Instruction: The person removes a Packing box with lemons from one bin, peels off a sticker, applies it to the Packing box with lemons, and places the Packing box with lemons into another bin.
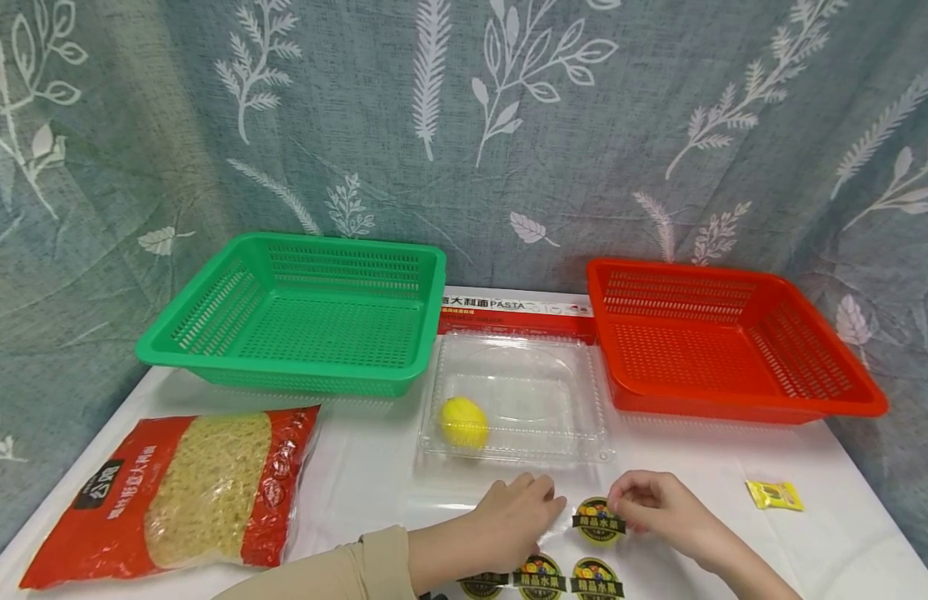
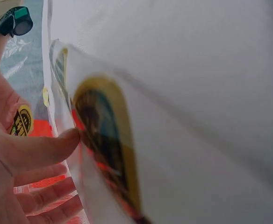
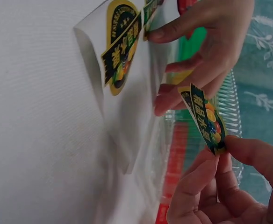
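My right hand (image 1: 670, 510) pinches a round fruit-label sticker (image 1: 597, 525) by its edge, between thumb and fingers. In the right wrist view the sticker (image 3: 209, 120) is off the sheet, its green band and printed fruit showing. My left hand (image 1: 509, 518) grips the white sticker sheet (image 3: 134, 105), thumb on the printed face and the other fingers behind it. Several more round labels (image 1: 539, 577) remain on the sheet, low in the head view. Just beyond the hands lies a clear plastic clamshell box (image 1: 535, 392), a yellow lemon (image 1: 464, 422) showing at its left.
A green basket (image 1: 306, 372) stands at back left, a red basket (image 1: 734, 402) at back right. Between them lies a red-and-white pasta box (image 1: 509, 315). A red bag of pasta (image 1: 202, 492) takes up the left side; a small yellow packet (image 1: 775, 495) lies right.
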`<state>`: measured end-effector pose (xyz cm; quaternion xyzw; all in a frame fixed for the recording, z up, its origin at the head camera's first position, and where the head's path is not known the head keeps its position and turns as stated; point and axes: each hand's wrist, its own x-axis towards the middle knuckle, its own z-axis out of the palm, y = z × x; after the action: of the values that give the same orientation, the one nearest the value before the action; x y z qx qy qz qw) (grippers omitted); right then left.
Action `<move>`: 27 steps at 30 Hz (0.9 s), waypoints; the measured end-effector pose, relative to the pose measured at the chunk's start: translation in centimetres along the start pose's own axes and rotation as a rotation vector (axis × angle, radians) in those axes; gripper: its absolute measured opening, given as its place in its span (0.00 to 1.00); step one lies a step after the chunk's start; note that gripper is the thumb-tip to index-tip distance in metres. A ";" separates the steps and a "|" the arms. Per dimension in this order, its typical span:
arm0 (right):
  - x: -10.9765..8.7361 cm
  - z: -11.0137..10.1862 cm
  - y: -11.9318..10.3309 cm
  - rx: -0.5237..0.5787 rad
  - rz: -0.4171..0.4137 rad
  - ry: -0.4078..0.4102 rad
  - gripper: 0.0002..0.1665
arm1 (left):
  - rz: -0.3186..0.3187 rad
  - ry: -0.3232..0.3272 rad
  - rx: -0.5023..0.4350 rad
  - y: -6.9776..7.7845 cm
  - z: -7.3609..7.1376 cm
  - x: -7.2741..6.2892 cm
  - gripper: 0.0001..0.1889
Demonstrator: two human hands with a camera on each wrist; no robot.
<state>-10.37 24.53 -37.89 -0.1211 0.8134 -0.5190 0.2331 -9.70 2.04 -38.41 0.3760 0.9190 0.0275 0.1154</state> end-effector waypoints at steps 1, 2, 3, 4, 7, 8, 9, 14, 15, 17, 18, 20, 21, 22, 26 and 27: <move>0.0 0.0 -0.1 0.001 -0.004 0.001 0.11 | 0.001 0.004 0.001 0.0 0.0 0.0 0.29; -0.1 0.0 -0.3 0.001 -0.010 0.003 0.11 | 0.003 0.006 -0.001 0.0 0.0 0.1 0.28; -0.1 0.0 -0.4 0.002 -0.015 0.005 0.12 | 0.005 0.008 -0.002 0.0 -0.1 0.1 0.27; -0.2 0.0 -0.5 0.006 -0.018 0.006 0.12 | 0.008 0.009 0.001 0.0 -0.1 0.1 0.27; -0.2 0.1 -0.9 0.029 -0.040 0.008 0.13 | 0.015 0.024 -0.014 -0.3 -0.2 0.1 0.27; -0.2 0.1 -1.1 0.033 -0.047 0.010 0.13 | 0.017 0.033 -0.025 -0.4 -0.3 0.0 0.27; -0.2 0.0 -1.2 0.041 -0.053 0.012 0.13 | 0.021 0.047 -0.034 -0.5 -0.4 0.0 0.26; -0.1 -0.1 -2.0 0.056 -0.077 0.033 0.14 | 0.034 0.149 -0.120 -1.0 -1.3 -0.5 0.23; 0.0 -0.1 -2.1 0.061 -0.085 0.035 0.14 | 0.030 0.173 -0.141 -1.0 -1.5 -0.6 0.22; 0.0 0.0 -2.3 0.074 -0.104 0.034 0.15 | 0.007 0.221 -0.208 -1.1 -1.9 -0.8 0.21; 0.1 0.0 -2.5 0.082 -0.114 0.031 0.15 | -0.006 0.246 -0.255 -1.2 -2.0 -0.9 0.21; 0.2 0.1 -2.7 0.090 -0.134 0.026 0.15 | -0.032 0.287 -0.354 -1.3 -2.3 -1.0 0.19; 0.2 0.1 -2.9 0.088 -0.142 0.025 0.15 | -0.040 0.309 -0.403 -1.4 -2.4 -1.0 0.18; 0.3 0.1 -3.0 0.085 -0.152 0.024 0.16 | -0.046 0.327 -0.457 -1.5 -2.4 -1.1 0.17; 0.6 0.2 -3.7 0.058 -0.163 0.036 0.18 | -0.043 0.384 -0.657 -1.9 -2.7 -1.2 0.12; 0.6 0.2 -3.8 0.054 -0.165 0.038 0.18 | -0.040 0.397 -0.702 -1.9 -2.7 -1.2 0.11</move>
<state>-10.98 22.45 -34.67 -0.1715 0.7907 -0.5603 0.1773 -10.81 -0.09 -35.80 0.2831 0.8653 0.4096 0.0576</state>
